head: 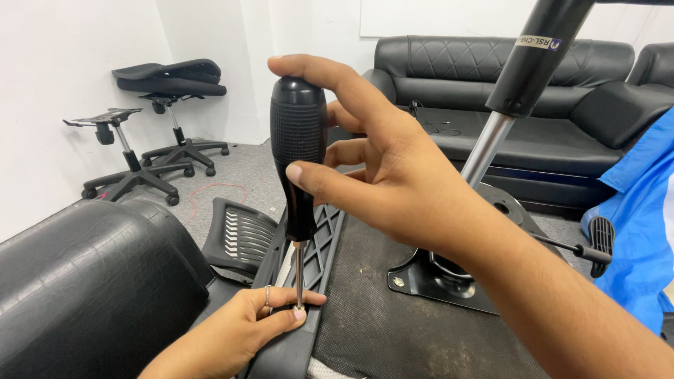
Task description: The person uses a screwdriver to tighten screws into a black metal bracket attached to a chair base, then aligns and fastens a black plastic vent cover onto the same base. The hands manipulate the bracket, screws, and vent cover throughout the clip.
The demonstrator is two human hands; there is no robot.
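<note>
My right hand (382, 172) grips the black ribbed handle of a screwdriver (298, 147) held upright. Its metal shaft runs down to a point on the black plastic frame (324, 238) of an upturned office chair seat. My left hand (242, 330), with a ring on one finger, pinches around the screwdriver tip against the frame edge. The seat's mesh underside (379, 316) lies beside it. A black metal mechanism plate (435, 277) is fixed to the seat, and a gas-lift cylinder (516, 77) rises from it toward the upper right.
A black padded armrest or sofa arm (91, 281) sits at lower left. Two partly built chair bases (151, 151) stand by the white wall. A black sofa (526, 98) fills the back. A blue sleeve (642, 231) shows at right, and a lever handle (600, 238) sticks out.
</note>
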